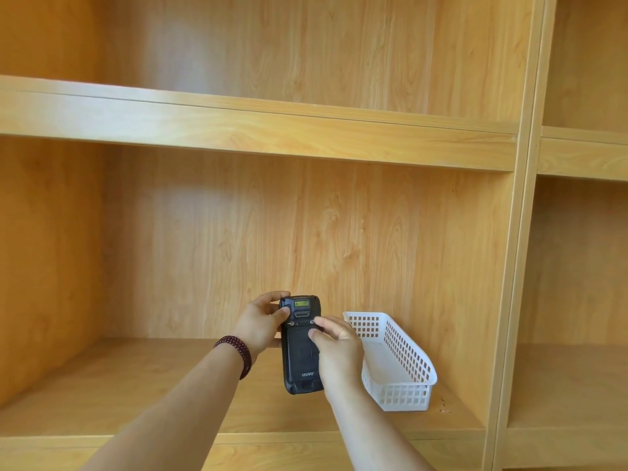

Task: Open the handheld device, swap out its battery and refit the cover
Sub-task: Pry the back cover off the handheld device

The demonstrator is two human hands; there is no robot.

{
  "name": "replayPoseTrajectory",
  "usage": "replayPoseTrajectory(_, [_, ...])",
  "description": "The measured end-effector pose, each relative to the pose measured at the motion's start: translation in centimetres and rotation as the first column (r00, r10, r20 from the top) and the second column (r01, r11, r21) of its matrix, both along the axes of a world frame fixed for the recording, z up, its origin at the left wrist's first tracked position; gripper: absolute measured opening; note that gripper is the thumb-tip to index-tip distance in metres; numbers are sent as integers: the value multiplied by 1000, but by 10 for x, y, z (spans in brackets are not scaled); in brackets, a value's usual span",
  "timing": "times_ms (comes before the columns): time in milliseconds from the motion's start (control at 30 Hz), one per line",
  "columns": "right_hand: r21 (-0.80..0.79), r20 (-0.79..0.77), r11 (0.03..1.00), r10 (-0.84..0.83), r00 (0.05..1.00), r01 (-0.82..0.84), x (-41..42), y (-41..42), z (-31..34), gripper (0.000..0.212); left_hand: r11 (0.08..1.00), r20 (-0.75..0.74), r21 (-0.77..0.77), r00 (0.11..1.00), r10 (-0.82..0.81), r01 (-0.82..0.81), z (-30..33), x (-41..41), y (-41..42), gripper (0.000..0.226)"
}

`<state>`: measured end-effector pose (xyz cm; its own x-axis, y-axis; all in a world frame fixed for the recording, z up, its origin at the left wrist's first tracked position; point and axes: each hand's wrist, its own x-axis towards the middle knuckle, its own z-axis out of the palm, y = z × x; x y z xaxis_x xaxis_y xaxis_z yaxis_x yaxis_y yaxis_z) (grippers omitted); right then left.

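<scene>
A black handheld device [300, 362] is held upright above the wooden shelf, its back facing me, with a small yellow label near the top and the back cover in place. My left hand [261, 322] grips its upper left edge, thumb pressing near the top. My right hand [336, 351] holds the right side, its fingertips resting on the cover just below the latch area. No loose battery is visible.
A white perforated plastic basket [404, 368] stands on the shelf [136, 385] just right of my right hand; it looks empty. A thick shelf board [258, 130] runs overhead and a vertical divider [509, 300] stands at the right.
</scene>
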<state>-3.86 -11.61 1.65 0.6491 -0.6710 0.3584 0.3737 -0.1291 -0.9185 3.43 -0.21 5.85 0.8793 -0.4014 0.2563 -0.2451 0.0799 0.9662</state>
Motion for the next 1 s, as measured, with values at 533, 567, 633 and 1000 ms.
replayPoseTrajectory(533, [92, -70, 984, -148, 987, 154, -6, 1, 18, 18, 999, 74, -36, 997, 30, -27, 5, -15, -8, 27])
replayPoseTrajectory(567, [119, -91, 980, -151, 984, 161, -5, 1, 20, 17, 999, 84, -35, 996, 38, -35, 3, -16, -9, 27])
replayPoseTrajectory(633, [152, -126, 973, -158, 979, 176, -5, 0, 24, 8, 998, 105, -30, 993, 56, -53, 1, -18, -11, 27])
replayPoseTrajectory(1000, [-52, -97, 979, -203, 974, 199, -5, 4, 23, 27, 999, 108, -14, 993, 51, -50, -2, -20, -9, 29])
